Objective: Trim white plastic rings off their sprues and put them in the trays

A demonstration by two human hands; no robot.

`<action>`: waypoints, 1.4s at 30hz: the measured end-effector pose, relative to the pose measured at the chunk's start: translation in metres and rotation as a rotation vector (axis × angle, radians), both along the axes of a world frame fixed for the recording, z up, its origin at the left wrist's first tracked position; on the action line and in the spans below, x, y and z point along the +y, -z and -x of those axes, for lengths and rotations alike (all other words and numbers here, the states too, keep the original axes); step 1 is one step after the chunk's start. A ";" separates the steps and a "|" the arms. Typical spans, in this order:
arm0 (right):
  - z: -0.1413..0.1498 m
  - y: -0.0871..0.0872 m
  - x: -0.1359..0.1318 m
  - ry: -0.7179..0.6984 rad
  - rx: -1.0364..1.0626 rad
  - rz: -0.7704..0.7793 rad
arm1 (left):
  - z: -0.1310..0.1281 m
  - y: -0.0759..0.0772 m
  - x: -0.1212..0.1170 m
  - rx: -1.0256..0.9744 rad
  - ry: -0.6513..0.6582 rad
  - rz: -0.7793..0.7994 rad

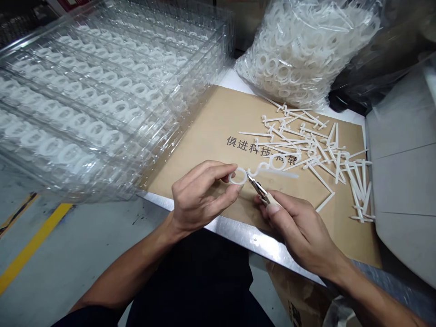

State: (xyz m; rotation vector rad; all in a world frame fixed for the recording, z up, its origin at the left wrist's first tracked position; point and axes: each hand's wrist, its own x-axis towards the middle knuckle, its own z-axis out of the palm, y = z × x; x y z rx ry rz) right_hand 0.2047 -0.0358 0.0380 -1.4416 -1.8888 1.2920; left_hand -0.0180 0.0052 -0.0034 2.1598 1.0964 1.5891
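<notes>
Between its thumb and fingers, my left hand (202, 193) pinches a white plastic ring (237, 176) above the cardboard. A curved runner (259, 169) with a second ring (277, 161) and a straight stem extends to the right of it. My right hand (296, 222) grips a pair of side cutters (258, 187), their jaws right at the edge of the held ring where the runner starts. Whether the jaws have cut through I cannot tell. Part of the cutters' handles is hidden by my right fingers.
Several white plastic runner scraps (313, 145) lie on the cardboard sheet (204, 122). Clear trays (190, 86) with rows of white rings are stacked at left. Behind stands a clear bag of rings (289, 59). A grey-white panel (405, 172) borders the right side.
</notes>
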 end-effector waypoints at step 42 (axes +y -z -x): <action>-0.017 0.005 0.026 0.522 0.913 -0.083 | -0.090 -0.016 -0.006 0.878 -0.001 0.168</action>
